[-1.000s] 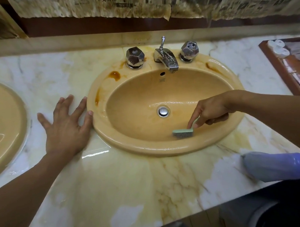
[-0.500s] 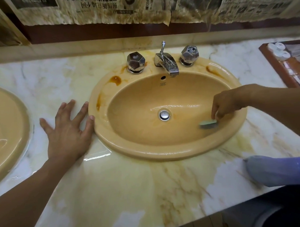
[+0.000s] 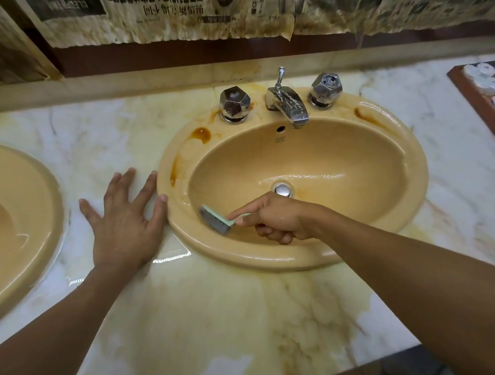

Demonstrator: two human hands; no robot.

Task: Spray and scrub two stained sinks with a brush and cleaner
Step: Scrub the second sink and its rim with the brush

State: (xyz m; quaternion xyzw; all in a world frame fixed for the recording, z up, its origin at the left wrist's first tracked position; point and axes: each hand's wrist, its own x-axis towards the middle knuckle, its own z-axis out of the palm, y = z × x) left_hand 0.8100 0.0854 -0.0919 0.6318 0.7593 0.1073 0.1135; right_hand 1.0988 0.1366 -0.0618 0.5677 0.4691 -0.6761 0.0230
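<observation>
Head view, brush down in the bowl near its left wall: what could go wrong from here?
1. The brush, held by the right hand, sits low in the sink. The brown stains on the rim's upper left and beside the right knob could get missed.
2. The left hand lies flat on the glossy counter beside the rim. If it bears weight, it might slide.

The newspaper sheets [image 3: 167, 19] carry printed characters too blurred to read, likewise the small stamp [image 3: 279, 139] in the sink [image 3: 351, 144].
</observation>
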